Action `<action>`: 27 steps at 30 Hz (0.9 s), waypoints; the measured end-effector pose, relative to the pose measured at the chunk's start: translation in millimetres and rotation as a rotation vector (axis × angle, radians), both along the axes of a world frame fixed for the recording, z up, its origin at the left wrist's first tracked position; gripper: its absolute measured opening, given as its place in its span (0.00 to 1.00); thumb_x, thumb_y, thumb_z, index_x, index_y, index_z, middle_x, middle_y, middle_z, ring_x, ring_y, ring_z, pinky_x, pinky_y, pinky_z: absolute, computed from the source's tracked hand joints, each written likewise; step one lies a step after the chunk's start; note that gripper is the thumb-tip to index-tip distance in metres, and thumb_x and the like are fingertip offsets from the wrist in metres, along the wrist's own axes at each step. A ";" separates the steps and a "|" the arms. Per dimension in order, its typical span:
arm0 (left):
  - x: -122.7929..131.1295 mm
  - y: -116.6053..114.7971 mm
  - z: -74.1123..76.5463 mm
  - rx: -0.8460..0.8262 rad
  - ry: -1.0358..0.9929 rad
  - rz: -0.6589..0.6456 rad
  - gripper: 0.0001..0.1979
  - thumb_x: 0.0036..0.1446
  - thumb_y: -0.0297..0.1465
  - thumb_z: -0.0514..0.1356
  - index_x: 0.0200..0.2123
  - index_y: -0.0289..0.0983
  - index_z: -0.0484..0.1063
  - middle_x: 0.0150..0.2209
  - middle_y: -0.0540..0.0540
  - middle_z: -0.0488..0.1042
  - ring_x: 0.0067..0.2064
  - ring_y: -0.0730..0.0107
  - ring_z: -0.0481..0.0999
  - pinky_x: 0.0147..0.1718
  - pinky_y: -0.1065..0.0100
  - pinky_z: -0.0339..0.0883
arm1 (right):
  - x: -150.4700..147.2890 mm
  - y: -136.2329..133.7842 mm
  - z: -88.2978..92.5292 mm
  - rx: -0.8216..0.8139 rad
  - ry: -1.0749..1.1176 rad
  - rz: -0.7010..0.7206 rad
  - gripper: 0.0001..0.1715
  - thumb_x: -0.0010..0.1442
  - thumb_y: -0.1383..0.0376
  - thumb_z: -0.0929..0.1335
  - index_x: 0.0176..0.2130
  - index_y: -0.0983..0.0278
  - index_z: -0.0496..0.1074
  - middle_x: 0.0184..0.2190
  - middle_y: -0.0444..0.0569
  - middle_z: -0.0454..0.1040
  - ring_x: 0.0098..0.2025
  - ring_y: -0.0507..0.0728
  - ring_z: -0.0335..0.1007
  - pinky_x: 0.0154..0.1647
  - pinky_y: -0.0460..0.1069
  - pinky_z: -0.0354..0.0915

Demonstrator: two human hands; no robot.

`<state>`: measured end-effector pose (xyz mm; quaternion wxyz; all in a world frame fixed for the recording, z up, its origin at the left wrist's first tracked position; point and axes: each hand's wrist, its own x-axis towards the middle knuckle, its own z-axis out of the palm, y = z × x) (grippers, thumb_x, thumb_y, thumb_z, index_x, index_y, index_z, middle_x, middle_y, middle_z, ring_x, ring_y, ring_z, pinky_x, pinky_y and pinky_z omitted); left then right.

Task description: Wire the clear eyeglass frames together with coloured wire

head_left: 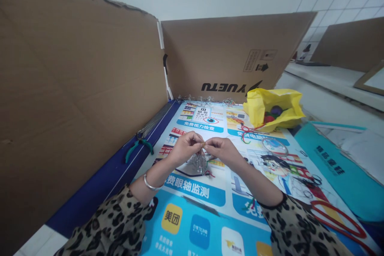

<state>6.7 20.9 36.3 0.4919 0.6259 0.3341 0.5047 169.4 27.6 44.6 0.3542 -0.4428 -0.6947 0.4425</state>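
Right at the middle of the poster-covered tabletop (237,226), we have a silvery wire piece (199,164) hanging just below our fingertips! Its long axis runs nearly straight up and down in our view, the narrow top pointing up at the pinch, the wider body pointing back toward us. Whether its foot touches the poster, we cannot tell.

And look at those fingers: on our left hand (188,147), thumb and forefinger are drawn together with barely any gap, closed on a tiny orange-brown bit (204,144). Our right hand (224,152) meets it from the other side, thumb and forefinger pinched just as tightly on the same bit, the two sets of tips almost touching. What that bit is, it's too small to say.

Out to the left, pliers (139,140) lie with teal handles spread toward us, beside a bundle of thin wires (154,123). Along the back edge, a row of wire pieces (210,99)! Back right, a yellow bag (256,108) gapes open over red and purple balls (276,110). Nearer on the right: black scissors (313,182), then a red cord (339,219) looped near our sleeve.
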 end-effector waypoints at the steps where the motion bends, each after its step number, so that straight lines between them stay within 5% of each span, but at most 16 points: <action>1: 0.0 -0.1 -0.1 -0.005 0.007 0.001 0.09 0.49 0.29 0.60 0.26 0.34 0.61 0.31 0.50 0.69 0.22 0.79 0.71 0.21 0.74 0.64 | -1.0 -0.8 1.1 0.009 0.004 -0.011 0.11 0.48 0.60 0.67 0.26 0.66 0.72 0.19 0.43 0.68 0.22 0.50 0.62 0.22 0.46 0.60; 4: -3.4 1.8 0.8 0.019 0.083 0.041 0.06 0.50 0.28 0.59 0.26 0.34 0.63 0.29 0.50 0.69 0.25 0.77 0.71 0.25 0.72 0.64 | -1.4 -1.8 3.7 0.028 0.032 -0.022 0.07 0.46 0.63 0.66 0.23 0.66 0.70 0.17 0.41 0.65 0.21 0.49 0.58 0.22 0.45 0.57; 9: -17.8 9.6 6.4 0.332 0.474 0.260 0.04 0.52 0.25 0.55 0.26 0.35 0.65 0.27 0.51 0.68 0.32 0.74 0.67 0.34 0.70 0.60 | 4.2 1.7 5.1 0.056 0.023 -0.056 0.04 0.42 0.68 0.64 0.20 0.64 0.68 0.17 0.40 0.64 0.22 0.49 0.57 0.23 0.45 0.55; 15: -22.8 11.7 10.9 0.438 0.789 0.212 0.08 0.56 0.26 0.50 0.26 0.36 0.65 0.29 0.49 0.68 0.33 0.71 0.65 0.34 0.69 0.57 | 7.3 6.0 2.6 0.053 0.033 -0.084 0.03 0.43 0.68 0.64 0.21 0.64 0.67 0.17 0.40 0.64 0.22 0.50 0.57 0.24 0.45 0.55; 21: -20.6 6.4 18.7 0.224 0.481 0.047 0.10 0.52 0.28 0.52 0.20 0.34 0.64 0.30 0.48 0.68 0.34 0.72 0.67 0.36 0.70 0.60 | 7.8 9.8 -2.2 0.088 -0.012 -0.082 0.04 0.43 0.66 0.64 0.21 0.64 0.68 0.18 0.41 0.65 0.23 0.50 0.57 0.24 0.45 0.55; 27: -16.8 -1.8 18.1 -0.158 0.089 -0.197 0.10 0.52 0.34 0.55 0.23 0.33 0.65 0.39 0.45 0.71 0.22 0.83 0.62 0.20 0.75 0.51 | 7.6 8.4 -1.2 0.097 -0.062 -0.070 0.04 0.44 0.67 0.63 0.21 0.64 0.68 0.17 0.41 0.66 0.22 0.51 0.60 0.24 0.45 0.56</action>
